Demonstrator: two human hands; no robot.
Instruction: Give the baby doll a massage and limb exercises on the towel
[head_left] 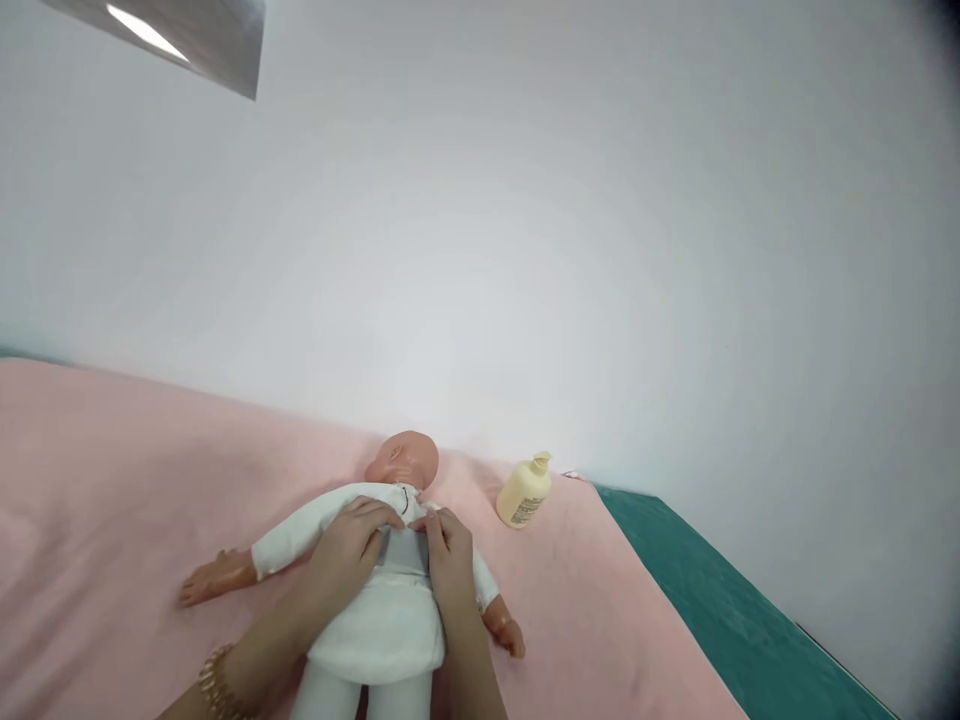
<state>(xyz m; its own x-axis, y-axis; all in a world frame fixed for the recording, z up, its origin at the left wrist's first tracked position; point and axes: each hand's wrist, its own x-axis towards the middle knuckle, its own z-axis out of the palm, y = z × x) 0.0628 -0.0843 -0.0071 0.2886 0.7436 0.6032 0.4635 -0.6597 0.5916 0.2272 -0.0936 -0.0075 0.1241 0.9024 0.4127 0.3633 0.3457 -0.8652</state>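
Observation:
A baby doll (403, 460) lies on the pink cloth, head pointing to the wall and face turned left. It wears a white shirt (300, 530) and a white diaper-like lower garment (379, 630), with its arms spread to the sides. My left hand (356, 540) and my right hand (448, 550) meet at the upper torso, fingertips pinching the shirt's two edges. Between them a greyish patch of the torso shows below the gathered edges. A thin dark cord or tie (406, 498) lies near the neck. A beaded bracelet (217, 685) circles my left wrist.
A pale yellow pump bottle (523, 492) stands upright right of the doll, close to the wall (480, 250). The pink cloth (112, 480) covers most of a green surface (697, 570), which shows at the right. A grey panel (202, 40) with a bright reflection hangs at upper left.

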